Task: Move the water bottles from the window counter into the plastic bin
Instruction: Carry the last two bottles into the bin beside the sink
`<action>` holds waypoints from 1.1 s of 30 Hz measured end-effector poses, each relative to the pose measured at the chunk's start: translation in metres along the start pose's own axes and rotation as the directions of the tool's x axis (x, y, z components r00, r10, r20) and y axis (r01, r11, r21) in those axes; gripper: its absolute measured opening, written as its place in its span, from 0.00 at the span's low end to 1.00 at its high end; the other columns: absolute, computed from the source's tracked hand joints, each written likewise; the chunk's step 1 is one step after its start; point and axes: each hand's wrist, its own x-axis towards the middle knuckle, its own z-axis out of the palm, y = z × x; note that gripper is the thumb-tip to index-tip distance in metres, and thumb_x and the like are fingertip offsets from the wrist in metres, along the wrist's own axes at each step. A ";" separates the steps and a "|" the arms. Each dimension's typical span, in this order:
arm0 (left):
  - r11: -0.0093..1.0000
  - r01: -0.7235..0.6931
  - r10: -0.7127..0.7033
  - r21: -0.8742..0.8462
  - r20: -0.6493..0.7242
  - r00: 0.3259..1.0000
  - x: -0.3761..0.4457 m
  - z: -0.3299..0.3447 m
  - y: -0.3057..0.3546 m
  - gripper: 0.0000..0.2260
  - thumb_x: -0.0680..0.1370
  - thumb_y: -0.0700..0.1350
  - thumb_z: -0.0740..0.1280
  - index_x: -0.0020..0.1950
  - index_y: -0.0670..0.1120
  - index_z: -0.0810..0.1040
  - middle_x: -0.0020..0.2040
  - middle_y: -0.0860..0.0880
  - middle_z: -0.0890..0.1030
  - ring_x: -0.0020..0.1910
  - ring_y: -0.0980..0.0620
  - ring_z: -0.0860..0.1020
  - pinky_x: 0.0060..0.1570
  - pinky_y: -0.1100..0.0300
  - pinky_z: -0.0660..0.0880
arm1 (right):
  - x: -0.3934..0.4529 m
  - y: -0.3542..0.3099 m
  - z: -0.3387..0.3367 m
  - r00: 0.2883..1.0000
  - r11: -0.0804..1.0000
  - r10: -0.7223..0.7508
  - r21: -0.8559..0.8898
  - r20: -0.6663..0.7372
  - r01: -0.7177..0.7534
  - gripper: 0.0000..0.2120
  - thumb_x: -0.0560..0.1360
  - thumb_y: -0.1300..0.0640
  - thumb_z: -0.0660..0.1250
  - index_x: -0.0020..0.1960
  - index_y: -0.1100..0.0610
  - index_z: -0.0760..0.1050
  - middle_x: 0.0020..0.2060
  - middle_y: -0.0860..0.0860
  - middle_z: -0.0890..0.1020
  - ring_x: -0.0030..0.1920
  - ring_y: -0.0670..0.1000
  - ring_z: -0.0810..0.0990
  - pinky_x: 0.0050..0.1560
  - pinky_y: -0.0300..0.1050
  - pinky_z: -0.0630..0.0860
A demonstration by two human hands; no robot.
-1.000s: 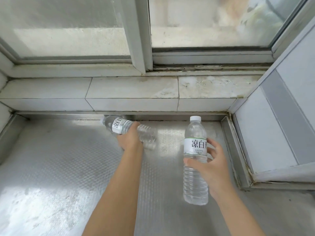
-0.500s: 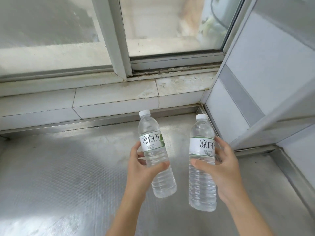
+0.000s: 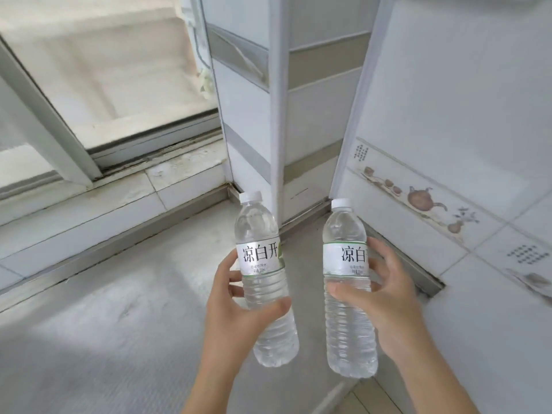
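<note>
Nearest the viewer, two bare forearms rise from the lower edge. The left hand point(image 3: 236, 312) grips the left water bottle point(image 3: 264, 282) around its ribbed middle, thumb across the front and fingers curled behind, just under the label. The right hand point(image 3: 388, 300) grips the right water bottle point(image 3: 349, 291) the same way — thumb across the ribs below the label, fingers wrapped round the far side.

Both bottles are clear, white-capped and close to upright, the left one leaning slightly with its base toward the right. They are held side by side, near each other but not touching, and both are lifted clear of the desk point(image 3: 113, 309). Each carries a silver-white label with dark printed characters.

Beneath them lies the metal desk, grey and textured, with a pale patch of light on it. Beyond it runs a tiled sill point(image 3: 119, 198), stained along the joints, and above that the sliding window point(image 3: 98, 70) with its white frame. To the right stands a white corner post with grey bands point(image 3: 277, 115), then a tiled wall point(image 3: 463, 144) bearing a teapot-patterned border — slightly blurred.
</note>
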 end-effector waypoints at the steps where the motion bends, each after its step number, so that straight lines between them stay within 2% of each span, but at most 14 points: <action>1: 1.000 -0.014 0.014 0.004 0.039 0.999 -0.008 0.012 0.003 0.38 0.54 0.48 0.80 0.60 0.69 0.71 0.49 0.58 0.78 0.41 0.64 0.76 0.43 0.62 0.73 | -0.008 -0.002 -0.016 1.000 1.000 -0.012 0.002 -0.026 0.012 0.41 0.55 0.68 0.81 0.58 0.36 0.72 0.54 0.44 0.81 0.47 0.43 0.83 0.44 0.47 0.79; 3: 0.999 -0.043 0.041 0.014 0.116 0.992 -0.026 0.035 0.007 0.39 0.54 0.48 0.80 0.60 0.68 0.72 0.48 0.58 0.79 0.41 0.62 0.77 0.43 0.61 0.74 | -0.023 -0.005 -0.046 0.997 1.000 -0.027 0.012 -0.077 0.028 0.40 0.55 0.68 0.81 0.56 0.36 0.72 0.53 0.44 0.81 0.46 0.41 0.83 0.43 0.45 0.78; 5: 0.997 -0.078 0.072 0.024 0.203 0.977 -0.048 0.064 0.010 0.39 0.53 0.49 0.80 0.59 0.70 0.72 0.47 0.59 0.80 0.42 0.60 0.77 0.43 0.62 0.74 | -0.043 -0.007 -0.083 0.990 0.999 -0.036 0.027 -0.136 0.040 0.39 0.55 0.69 0.81 0.55 0.36 0.72 0.53 0.45 0.81 0.45 0.43 0.84 0.41 0.45 0.78; 8: 0.993 -0.117 0.101 0.030 0.329 0.939 -0.085 0.110 0.015 0.39 0.52 0.53 0.79 0.60 0.69 0.72 0.49 0.59 0.80 0.46 0.56 0.78 0.44 0.62 0.74 | -0.078 -0.007 -0.142 0.973 0.998 -0.045 0.041 -0.226 0.056 0.41 0.56 0.69 0.81 0.59 0.37 0.71 0.52 0.47 0.82 0.43 0.47 0.85 0.38 0.47 0.80; 11: 0.987 -0.161 0.135 0.023 0.439 0.888 -0.125 0.152 0.019 0.38 0.52 0.52 0.79 0.60 0.68 0.73 0.48 0.61 0.80 0.45 0.61 0.77 0.40 0.69 0.74 | -0.116 -0.003 -0.198 0.945 0.997 -0.057 0.036 -0.321 0.072 0.43 0.53 0.65 0.82 0.61 0.38 0.71 0.52 0.48 0.81 0.41 0.47 0.85 0.38 0.48 0.81; 14: 0.982 -0.187 0.151 0.014 0.531 0.834 -0.167 0.191 0.022 0.39 0.54 0.48 0.80 0.62 0.66 0.73 0.47 0.63 0.80 0.44 0.62 0.78 0.40 0.69 0.74 | -0.154 0.004 -0.250 0.910 0.995 -0.055 0.049 -0.411 0.083 0.43 0.56 0.67 0.82 0.61 0.38 0.71 0.53 0.47 0.81 0.44 0.47 0.85 0.42 0.52 0.82; 18: 0.978 -0.209 0.161 0.004 0.625 0.764 -0.224 0.238 0.021 0.41 0.53 0.51 0.81 0.64 0.66 0.72 0.48 0.56 0.80 0.47 0.55 0.80 0.46 0.60 0.77 | -0.210 0.012 -0.312 0.854 0.992 -0.057 0.069 -0.517 0.108 0.42 0.56 0.69 0.80 0.61 0.38 0.71 0.51 0.47 0.81 0.41 0.45 0.84 0.34 0.43 0.80; 21: 0.978 -0.208 0.150 -0.002 0.702 0.696 -0.264 0.273 0.023 0.42 0.53 0.51 0.81 0.65 0.66 0.71 0.50 0.55 0.78 0.45 0.58 0.78 0.45 0.61 0.75 | -0.253 0.017 -0.354 0.796 0.989 -0.060 0.074 -0.603 0.130 0.42 0.56 0.69 0.81 0.58 0.36 0.71 0.52 0.46 0.81 0.42 0.44 0.84 0.34 0.41 0.79; 25: 0.975 -0.222 0.144 -0.019 0.816 0.560 -0.315 0.317 0.029 0.43 0.52 0.52 0.81 0.64 0.67 0.70 0.50 0.58 0.78 0.44 0.63 0.77 0.44 0.63 0.74 | -0.308 0.026 -0.402 0.679 0.982 -0.039 0.098 -0.733 0.162 0.42 0.56 0.68 0.81 0.58 0.35 0.71 0.53 0.46 0.81 0.47 0.47 0.84 0.41 0.48 0.80; 27: 0.970 -0.239 0.148 -0.035 0.870 0.470 -0.338 0.339 0.031 0.43 0.51 0.52 0.81 0.64 0.67 0.70 0.47 0.62 0.78 0.43 0.63 0.77 0.41 0.66 0.75 | -0.333 0.032 -0.423 0.613 0.978 -0.025 0.108 -0.790 0.179 0.42 0.55 0.67 0.82 0.59 0.35 0.72 0.53 0.46 0.81 0.46 0.47 0.84 0.41 0.49 0.80; 30: 0.963 -0.262 0.154 -0.070 0.935 0.319 -0.371 0.375 0.035 0.42 0.55 0.44 0.83 0.63 0.67 0.70 0.46 0.67 0.77 0.43 0.62 0.77 0.38 0.70 0.74 | -0.367 0.038 -0.453 0.500 0.974 -0.002 0.112 -0.866 0.198 0.43 0.50 0.62 0.81 0.59 0.35 0.72 0.54 0.47 0.81 0.47 0.49 0.84 0.44 0.54 0.82; 33: 0.962 -0.258 0.138 -0.086 0.971 0.193 -0.406 0.416 0.038 0.42 0.54 0.44 0.83 0.61 0.69 0.70 0.46 0.66 0.78 0.43 0.61 0.77 0.38 0.71 0.74 | -0.397 0.045 -0.484 0.381 0.969 0.026 0.117 -0.924 0.218 0.43 0.50 0.60 0.80 0.60 0.36 0.71 0.53 0.46 0.81 0.46 0.49 0.84 0.43 0.52 0.82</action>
